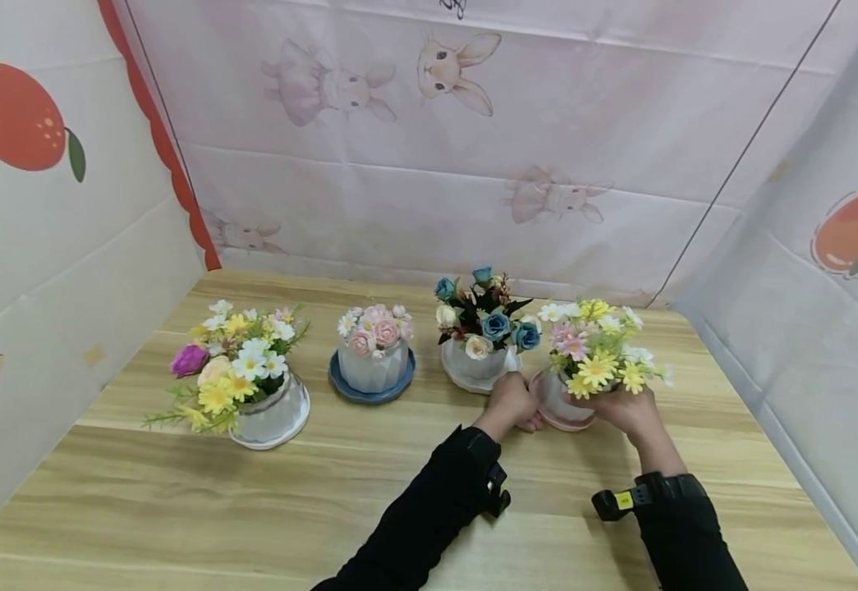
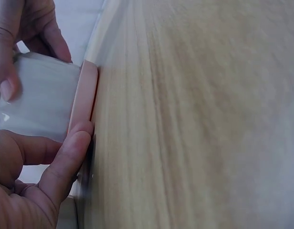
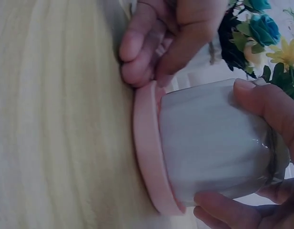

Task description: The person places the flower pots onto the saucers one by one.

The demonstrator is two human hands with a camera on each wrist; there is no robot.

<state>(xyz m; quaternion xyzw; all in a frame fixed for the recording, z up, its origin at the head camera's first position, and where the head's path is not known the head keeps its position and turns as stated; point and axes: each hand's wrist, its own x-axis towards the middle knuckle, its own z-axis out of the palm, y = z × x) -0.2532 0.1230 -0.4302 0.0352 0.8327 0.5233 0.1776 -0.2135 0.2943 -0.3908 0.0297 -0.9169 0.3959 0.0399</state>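
Observation:
A white ceramic flowerpot (image 3: 204,138) stands in a pink saucer (image 3: 149,148) at the right of the row. Yellow, pink and white flowers (image 1: 597,361) fill it. My right hand (image 1: 631,409) grips the pot from its right, thumb and fingers spread round the upper wall in the right wrist view. From the other side, my left hand (image 1: 511,402) pinches the saucer's rim between thumb and fingers, low over the table. The pot's base sits inside the saucer's raised edge. Blooms hide the pot's top in the head view.
Just left of my hands is a pot of blue and cream roses (image 1: 495,327) on a white saucer. Further left are a pink-flowered pot (image 1: 374,367) on a blue saucer and a mixed bouquet pot (image 1: 269,417) on a white one. Printed cloth walls (image 1: 414,205) enclose the wooden table (image 1: 251,509).

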